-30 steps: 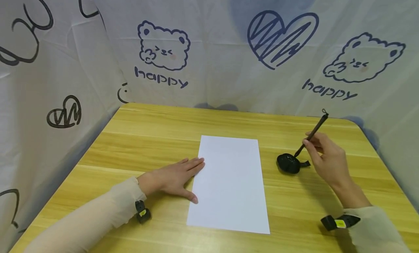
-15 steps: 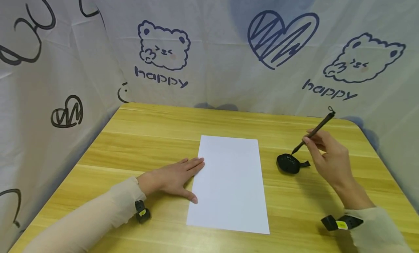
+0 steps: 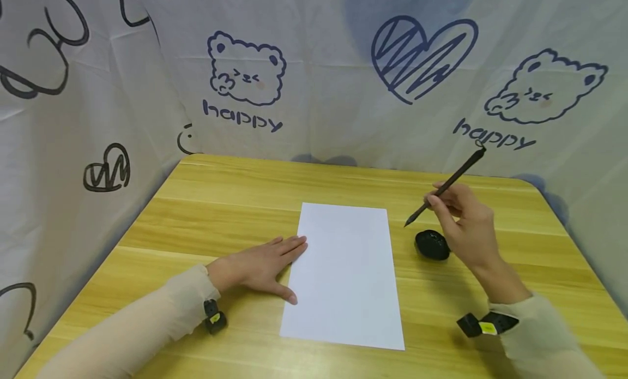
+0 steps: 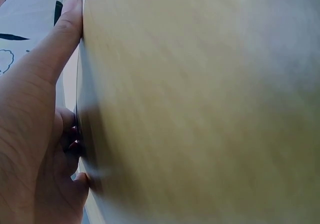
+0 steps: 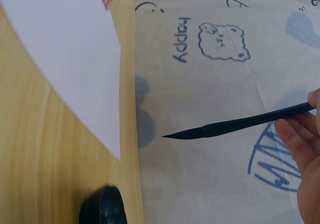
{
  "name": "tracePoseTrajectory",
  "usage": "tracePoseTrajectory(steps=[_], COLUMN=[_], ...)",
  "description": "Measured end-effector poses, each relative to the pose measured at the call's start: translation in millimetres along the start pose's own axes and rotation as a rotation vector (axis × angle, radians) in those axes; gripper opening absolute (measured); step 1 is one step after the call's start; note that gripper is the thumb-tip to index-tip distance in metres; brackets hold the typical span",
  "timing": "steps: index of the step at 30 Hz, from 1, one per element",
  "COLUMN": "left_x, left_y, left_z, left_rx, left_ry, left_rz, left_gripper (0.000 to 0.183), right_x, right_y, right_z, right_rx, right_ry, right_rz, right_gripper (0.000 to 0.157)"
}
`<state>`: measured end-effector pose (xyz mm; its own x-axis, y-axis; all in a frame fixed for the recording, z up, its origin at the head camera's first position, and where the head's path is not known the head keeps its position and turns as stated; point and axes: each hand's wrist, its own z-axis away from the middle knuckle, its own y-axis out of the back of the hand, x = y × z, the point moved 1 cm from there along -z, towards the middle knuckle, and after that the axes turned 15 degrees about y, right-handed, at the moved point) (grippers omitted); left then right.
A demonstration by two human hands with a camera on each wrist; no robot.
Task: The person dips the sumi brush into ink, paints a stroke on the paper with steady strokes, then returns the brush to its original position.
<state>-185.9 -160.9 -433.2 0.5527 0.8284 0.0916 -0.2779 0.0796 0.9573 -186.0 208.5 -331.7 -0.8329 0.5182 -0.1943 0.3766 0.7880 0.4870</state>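
In the head view my right hand (image 3: 468, 226) pinches a dark writing brush (image 3: 456, 174) by its handle. The brush slants, its pointed tip down and to the left, between the paper and a small black ink dish (image 3: 432, 245). The right wrist view shows the dark brush tip (image 5: 185, 134) held up off the table. My left hand (image 3: 265, 263) lies flat with fingers spread, its fingertips and thumb on the left edge of a blank white sheet of paper (image 3: 343, 275). In the left wrist view that hand (image 4: 40, 99) presses down along the table.
The wooden table (image 3: 235, 199) runs back to a white cloth (image 3: 324, 84) printed with bears and hearts. A black wrist strap (image 3: 214, 317) sits at my left sleeve and another strap (image 3: 488, 325) at my right.
My right hand has lifted the brush from the ink dish and carried it left toward the paper. Over the dish's right side, the hand now covers its tab. The left hand stays put.
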Motion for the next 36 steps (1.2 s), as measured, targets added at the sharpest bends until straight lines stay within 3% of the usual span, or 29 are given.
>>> tracePoseTrajectory(steps=[19,36], left_x=[0.1,-0.7], left_y=[2.9,1.3], left_z=[-1.1,0.3], left_rx=[-0.004,-0.01], left_ry=[0.013,0.028], left_rz=[-0.013,0.004], left_gripper=[0.111,0.111], right_x=[-20.8,-37.5], right_y=[-60.2,-103.9], right_z=[-14.6,-16.0], right_rx=[-0.055,-0.113], right_ry=[0.038,0.028], right_rz=[-0.18,-0.259], right_gripper=[0.031,0.025])
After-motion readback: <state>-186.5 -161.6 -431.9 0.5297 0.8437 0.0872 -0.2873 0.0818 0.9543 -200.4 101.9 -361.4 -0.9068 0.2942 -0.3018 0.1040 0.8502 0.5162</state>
